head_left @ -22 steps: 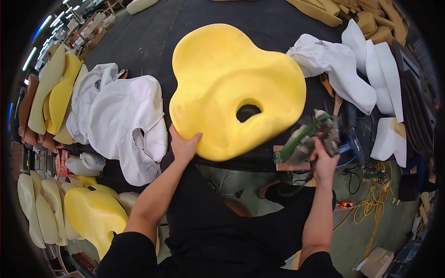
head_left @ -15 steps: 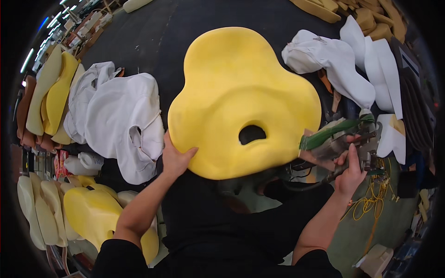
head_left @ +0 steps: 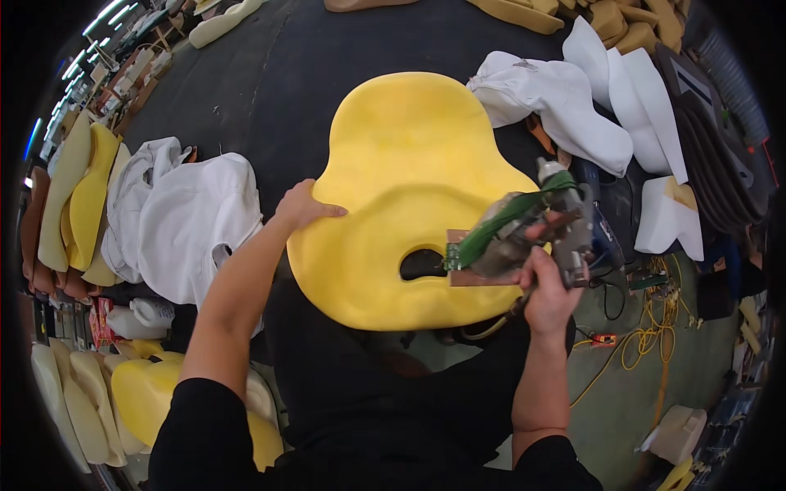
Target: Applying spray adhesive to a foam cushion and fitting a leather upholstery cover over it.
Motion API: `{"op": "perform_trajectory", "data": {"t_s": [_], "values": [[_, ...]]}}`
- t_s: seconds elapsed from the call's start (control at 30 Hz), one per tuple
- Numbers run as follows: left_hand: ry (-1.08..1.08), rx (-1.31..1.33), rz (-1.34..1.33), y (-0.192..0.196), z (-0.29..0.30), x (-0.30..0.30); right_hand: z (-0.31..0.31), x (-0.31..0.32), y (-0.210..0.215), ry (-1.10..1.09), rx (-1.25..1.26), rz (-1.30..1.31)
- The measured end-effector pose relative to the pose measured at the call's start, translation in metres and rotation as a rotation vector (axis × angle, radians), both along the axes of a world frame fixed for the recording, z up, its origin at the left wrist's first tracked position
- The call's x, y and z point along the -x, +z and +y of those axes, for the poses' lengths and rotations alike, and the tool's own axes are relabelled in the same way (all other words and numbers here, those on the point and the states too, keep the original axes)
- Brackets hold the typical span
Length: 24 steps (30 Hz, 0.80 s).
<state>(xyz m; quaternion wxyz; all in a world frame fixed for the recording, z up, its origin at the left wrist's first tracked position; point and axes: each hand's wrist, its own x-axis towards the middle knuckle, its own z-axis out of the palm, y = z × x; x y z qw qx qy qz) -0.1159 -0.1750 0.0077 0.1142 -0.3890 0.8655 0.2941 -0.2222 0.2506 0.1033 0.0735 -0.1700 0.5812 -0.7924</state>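
A yellow moulded foam seat [head_left: 401, 164] with an oval hole near its close end lies before me, its narrower lobe pointing away. My left hand [head_left: 303, 206] grips its left edge, thumb on top and the other fingers partly hidden at the side. In my right hand [head_left: 550, 296] is a power sander [head_left: 508, 233] with a green wrapping and a flat brown pad. The pad lies over the lower right of the seat, close by the hole; firm contact cannot be made out. Motion blurs the sander slightly.
White covers [head_left: 196, 221] lie crumpled on the dark table [head_left: 270, 98] at left; another white shape [head_left: 557, 106] is at far right. Foam pieces [head_left: 82, 188] stand along the left side. Below right, yellow cord [head_left: 647, 335] tangles on the green floor [head_left: 606, 425].
The sander has moved left from the seat's right edge to beside the hole. My left hand has shifted farther up the seat's left edge. The whole view has also shifted.
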Motion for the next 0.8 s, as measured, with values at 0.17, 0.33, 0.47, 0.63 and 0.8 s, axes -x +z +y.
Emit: {"op": "perform_trajectory", "data": {"t_s": [0.17,0.33,0.47,0.63,0.8], "values": [[0.027,0.202,0.167,-0.005,0.034,-0.040,-0.015,-0.018,-0.010,0.096,-0.121,-0.001],[0.077,0.265,0.295,-0.012,0.065,-0.080,-0.010,-0.028,-0.033,0.097,-0.205,0.220],[0.081,0.387,0.462,-0.029,0.109,-0.119,-0.002,-0.048,-0.038,0.077,-0.293,0.345],[0.159,0.434,0.584,-0.028,0.133,-0.135,-0.001,-0.089,-0.043,0.071,-0.368,0.279],[0.156,0.448,0.617,-0.037,0.135,-0.141,-0.001,-0.093,-0.060,0.129,-0.347,0.143]]}}
